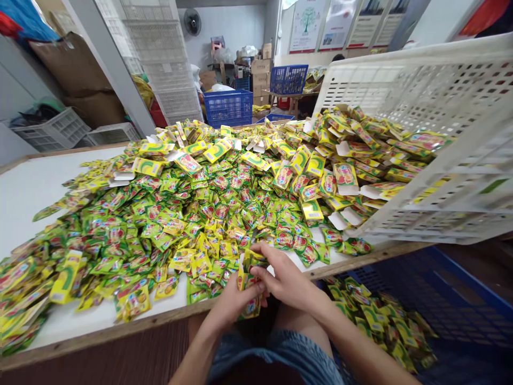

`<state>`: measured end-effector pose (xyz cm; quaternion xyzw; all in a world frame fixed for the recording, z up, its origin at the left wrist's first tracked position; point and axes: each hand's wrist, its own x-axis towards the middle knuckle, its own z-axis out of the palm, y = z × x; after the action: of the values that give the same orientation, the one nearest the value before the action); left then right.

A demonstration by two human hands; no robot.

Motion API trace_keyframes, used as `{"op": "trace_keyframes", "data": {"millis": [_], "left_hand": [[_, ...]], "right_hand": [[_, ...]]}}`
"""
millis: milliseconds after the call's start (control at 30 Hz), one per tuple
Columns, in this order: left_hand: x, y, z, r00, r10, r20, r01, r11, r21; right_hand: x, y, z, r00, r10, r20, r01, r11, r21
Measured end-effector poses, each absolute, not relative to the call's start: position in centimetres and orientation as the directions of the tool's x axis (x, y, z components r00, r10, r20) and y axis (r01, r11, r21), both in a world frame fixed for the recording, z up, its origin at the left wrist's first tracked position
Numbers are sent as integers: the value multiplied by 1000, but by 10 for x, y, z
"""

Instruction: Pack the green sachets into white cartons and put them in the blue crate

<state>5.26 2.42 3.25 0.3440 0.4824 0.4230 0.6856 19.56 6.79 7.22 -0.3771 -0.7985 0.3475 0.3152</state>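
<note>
My left hand (234, 300) is closed round a small yellow-and-green carton (251, 309) at the table's front edge. Fingers of my right hand (286, 278) pinch a shiny little sachet (256, 260) at the carton's upper end; how far the sachet is inside is hidden by my fingers. Just beyond my hands spreads a heap of green sachets (224, 200), with yellow sachets (200, 247) mixed in near the front. Yellow cartons (316, 163), many with white flaps open, lie behind and to the right of the heap.
A white plastic basket (465, 198) lies tipped on the right side of the table, cartons spilling out. Below the table's wooden edge (140, 326), a blue crate (457, 291) holds packed cartons (372, 315). Stacked white crates (156, 53) and a blue basket (228, 107) stand behind.
</note>
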Motion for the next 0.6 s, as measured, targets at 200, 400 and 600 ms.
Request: {"op": "trace_keyframes", "data": {"millis": [200,400,600], "left_hand": [[53,27,31,179,925,-334,-219,368,904],[55,34,18,180,928,-327,-282,367,887],[55,53,7,71,976,-207,-175,217,960]], "right_hand": [[194,65,62,-376,885,276,404,425,-810],[197,62,58,-395,845,362,441,520,-732],[201,65,59,-292,881,371,475,471,-743]]}}
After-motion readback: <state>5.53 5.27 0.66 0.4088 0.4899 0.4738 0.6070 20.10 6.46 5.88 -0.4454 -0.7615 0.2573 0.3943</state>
